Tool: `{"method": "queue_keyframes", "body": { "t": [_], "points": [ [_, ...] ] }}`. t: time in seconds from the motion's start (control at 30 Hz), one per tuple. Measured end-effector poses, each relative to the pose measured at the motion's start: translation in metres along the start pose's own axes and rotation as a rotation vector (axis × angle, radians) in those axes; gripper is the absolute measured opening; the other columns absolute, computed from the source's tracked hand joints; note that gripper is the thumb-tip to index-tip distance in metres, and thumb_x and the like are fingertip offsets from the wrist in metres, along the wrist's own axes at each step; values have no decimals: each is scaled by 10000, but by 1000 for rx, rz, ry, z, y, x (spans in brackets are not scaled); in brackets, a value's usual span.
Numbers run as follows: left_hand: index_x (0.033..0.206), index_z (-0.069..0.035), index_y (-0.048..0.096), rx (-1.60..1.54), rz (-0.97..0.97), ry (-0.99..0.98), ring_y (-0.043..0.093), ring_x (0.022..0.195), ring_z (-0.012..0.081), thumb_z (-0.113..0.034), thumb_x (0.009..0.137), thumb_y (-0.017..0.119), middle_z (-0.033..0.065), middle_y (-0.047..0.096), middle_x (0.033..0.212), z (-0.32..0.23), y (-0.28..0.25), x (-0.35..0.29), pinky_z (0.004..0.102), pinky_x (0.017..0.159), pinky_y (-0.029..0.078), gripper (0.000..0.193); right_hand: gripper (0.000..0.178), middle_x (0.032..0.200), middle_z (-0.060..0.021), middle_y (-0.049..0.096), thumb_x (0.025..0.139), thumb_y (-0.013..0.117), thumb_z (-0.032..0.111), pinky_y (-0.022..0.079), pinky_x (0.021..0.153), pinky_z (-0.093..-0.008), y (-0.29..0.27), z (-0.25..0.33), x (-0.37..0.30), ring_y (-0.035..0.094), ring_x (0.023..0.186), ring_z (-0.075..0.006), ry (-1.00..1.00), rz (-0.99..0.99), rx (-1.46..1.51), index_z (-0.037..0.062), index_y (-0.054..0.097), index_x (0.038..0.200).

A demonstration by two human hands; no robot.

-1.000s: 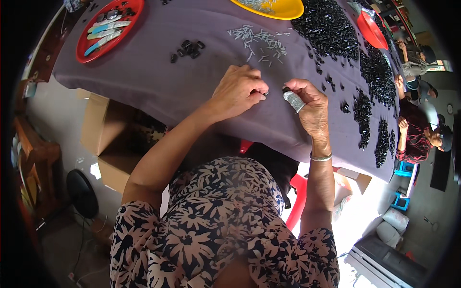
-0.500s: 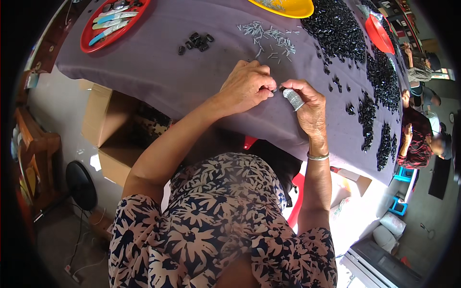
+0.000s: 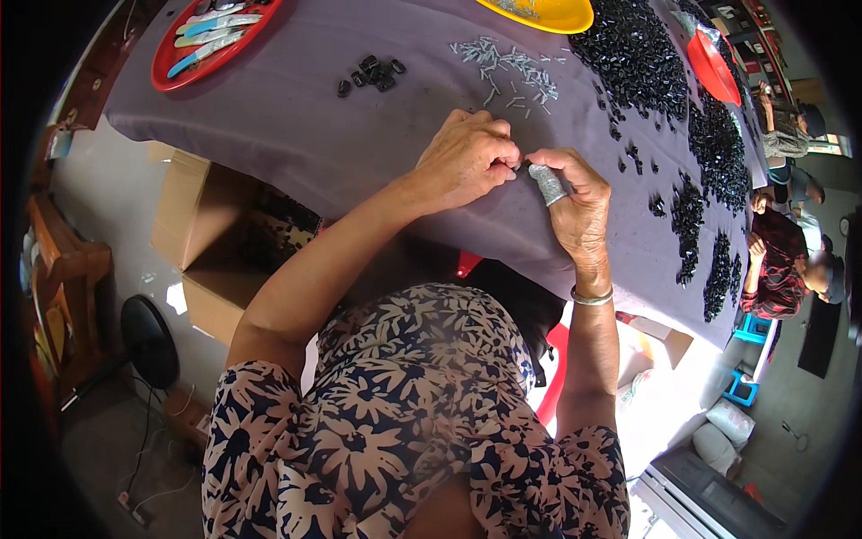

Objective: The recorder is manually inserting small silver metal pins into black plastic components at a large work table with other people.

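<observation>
My left hand (image 3: pixel 469 154) is closed in a pinch above the near part of the cloth-covered table, with a small black part (image 3: pixel 523 166) just showing at its fingertips. Facing it, my right hand (image 3: pixel 582 190) is also closed, thumb and finger nearly meeting the left fingertips. Silver-grey wrapping (image 3: pixel 547 184) covers one of its fingers. What the right fingertips grip is too small to make out. Beyond the hands lie scattered thin silver pins (image 3: pixel 512 63). A little group of black parts (image 3: pixel 373 74) sits to the left of them.
A red tray (image 3: pixel 162 70) with blue-and-white-handled tools stands far left. At the back are a yellow bowl (image 3: pixel 575 20) and heaps of black parts (image 3: pixel 633 54). A red dish (image 3: pixel 709 72) is far right. Open cardboard box (image 3: pixel 184 211) beside the table; other people sit at right.
Both hands stay fingertip to fingertip; the left has shifted very slightly right. The wrapped finger has turned a little more upright. The view has moved slightly.
</observation>
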State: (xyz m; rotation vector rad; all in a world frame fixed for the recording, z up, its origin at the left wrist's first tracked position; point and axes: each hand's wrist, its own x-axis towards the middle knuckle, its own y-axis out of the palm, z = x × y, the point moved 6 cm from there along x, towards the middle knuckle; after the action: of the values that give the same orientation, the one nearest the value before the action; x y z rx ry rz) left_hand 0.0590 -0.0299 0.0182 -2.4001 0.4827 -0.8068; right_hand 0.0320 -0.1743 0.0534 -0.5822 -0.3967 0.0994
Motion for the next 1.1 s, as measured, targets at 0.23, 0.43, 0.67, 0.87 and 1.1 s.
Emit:
{"method": "queue_keyframes", "body": {
  "t": [0.23,0.43,0.67,0.87,1.1],
  "points": [
    [789,-71,673,0,-39,28,524,805,202,-98,729,728,9,546,759,0,0,0,364,800,377,85,203,908,-64,678,800,674,-99,505,774,-257,3,6,3,646,836,-148,-27,34,-81,8,672,972],
    [794,-89,710,31,20,-20,553,899,201,-100,761,647,15,589,804,-1,1,1,368,866,381,72,221,895,-65,672,782,671,-110,511,752,-267,2,9,5,653,821,-170,-61,71,-122,12,665,966],
    [790,-81,704,38,34,-8,560,902,209,-103,760,642,26,600,815,3,5,2,370,860,388,72,299,884,-88,652,710,646,-147,512,744,-303,-1,21,13,647,818,-229,-170,114,-240,11,649,964],
    [737,-41,656,51,-15,21,567,830,241,-79,721,677,40,621,809,-3,0,6,387,803,416,46,385,889,-105,619,636,582,-173,489,779,-374,4,33,21,600,856,-311,-313,278,-315,12,640,968],
    [756,-63,700,99,55,-72,612,877,252,-99,714,652,65,665,833,-2,3,7,388,828,424,73,442,891,-110,603,596,515,-206,482,794,-394,9,39,20,589,877,-323,-360,310,-357,14,623,963]
  ]
}}
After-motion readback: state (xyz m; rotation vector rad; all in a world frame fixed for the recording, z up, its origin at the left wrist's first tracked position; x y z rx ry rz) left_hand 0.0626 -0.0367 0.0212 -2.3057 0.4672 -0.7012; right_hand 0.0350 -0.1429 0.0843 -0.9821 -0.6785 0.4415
